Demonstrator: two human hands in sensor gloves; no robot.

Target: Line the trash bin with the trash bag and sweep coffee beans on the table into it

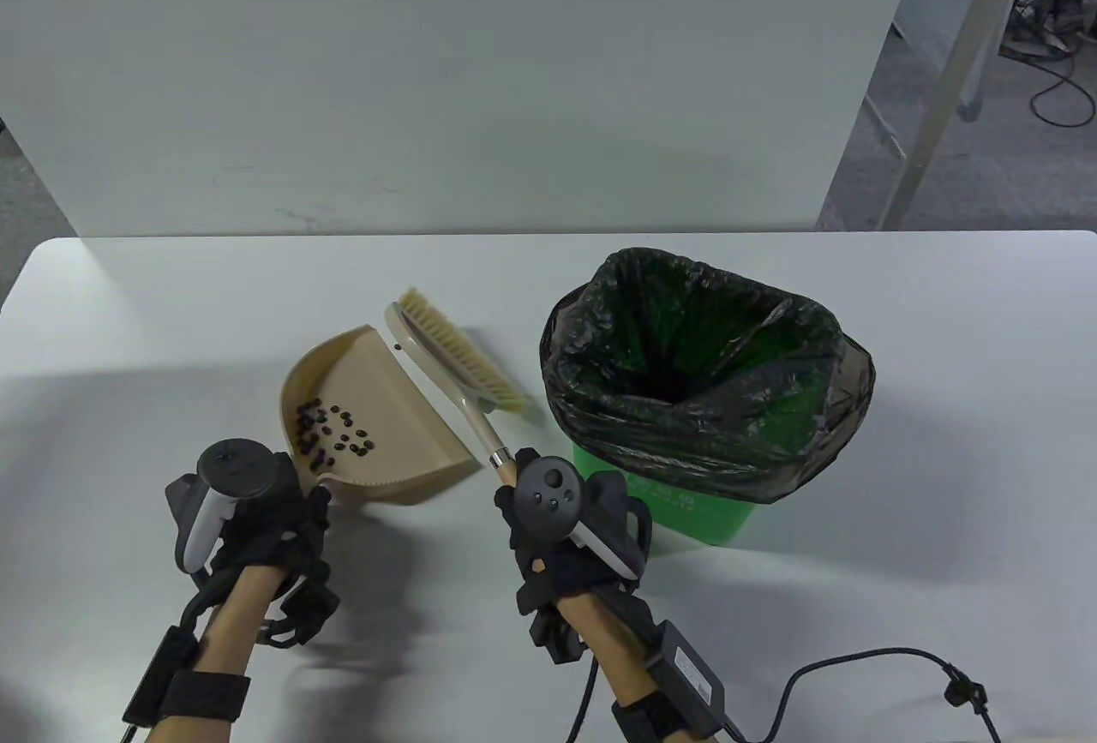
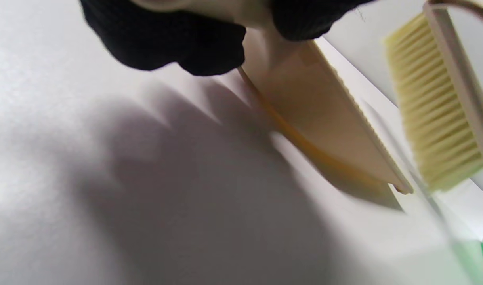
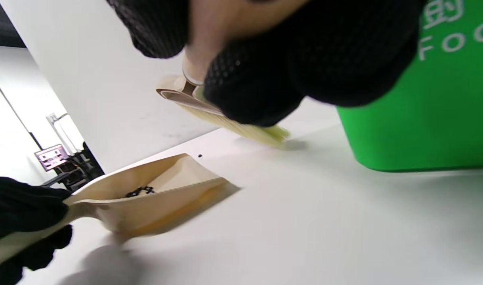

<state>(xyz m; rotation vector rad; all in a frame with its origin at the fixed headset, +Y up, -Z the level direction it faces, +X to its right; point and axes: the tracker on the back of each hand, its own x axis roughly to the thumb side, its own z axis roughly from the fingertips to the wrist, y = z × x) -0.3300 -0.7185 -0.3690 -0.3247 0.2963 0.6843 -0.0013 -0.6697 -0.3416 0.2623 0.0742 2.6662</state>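
The white table (image 1: pixel 128 332) carries everything, its far edge against a pale wall. The green bin (image 1: pixel 703 512) stands toward the table's right side, nearer the front edge than the far one, and the dark bag (image 1: pixel 711 349) lines it, its rim folded out and down over the bin's top, hanging lower on the right. Left of the bin, around the middle of the table, lies the beige dustpan (image 1: pixel 386 409), its open lip turned toward the front edge and right; in the right wrist view the pan is tilted, its handle end raised off the table. The brush (image 1: pixel 454 357) lies between dustpan and bin, bristles pointing toward the bin, head toward the far edge, its back touching or just over the pan's right rim; whether the bristles rest on the table cannot be told for certain. The left hand (image 1: pixel 257 520), near the front edge, has its fingers curled around the dustpan's handle. The right hand (image 1: pixel 557 537), just in front of the bin, is clenched around the brush's handle. The beans (image 1: pixel 330 434) lie clustered inside the pan, toward its left and handle end, and one more dark speck (image 3: pixel 200 155) sits on the table just beyond the pan.
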